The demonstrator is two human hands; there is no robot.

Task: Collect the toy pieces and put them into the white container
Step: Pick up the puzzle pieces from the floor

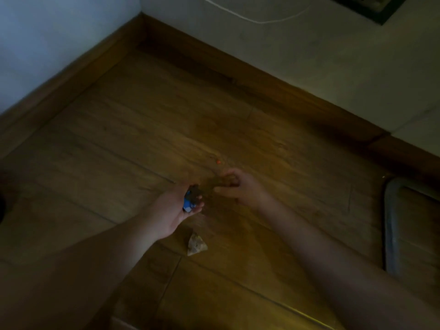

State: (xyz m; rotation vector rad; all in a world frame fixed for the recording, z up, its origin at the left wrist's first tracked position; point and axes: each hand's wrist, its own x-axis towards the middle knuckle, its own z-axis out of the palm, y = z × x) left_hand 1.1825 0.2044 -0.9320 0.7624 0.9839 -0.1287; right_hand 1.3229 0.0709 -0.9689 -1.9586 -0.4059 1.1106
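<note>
My left hand [175, 210] is palm up over the wooden floor, cupping blue and dark toy pieces [190, 201] at its fingers. My right hand [238, 188] hovers just to the right of it, low over the floor, fingers curled and apart, thumb pointing toward the left hand; whether it pinches anything I cannot tell in the dim light. A tiny orange piece [218, 161] lies on the floor just beyond the right hand. A small clear triangular bag [196, 244] lies on the floor below the left hand. The white container is not in view.
The wooden floor [142, 129] meets a white wall at the left and a pale wall at the back along brown skirting. A grey curved tube frame [391, 225] stands at the right. A white cable [262, 20] hangs along the back wall.
</note>
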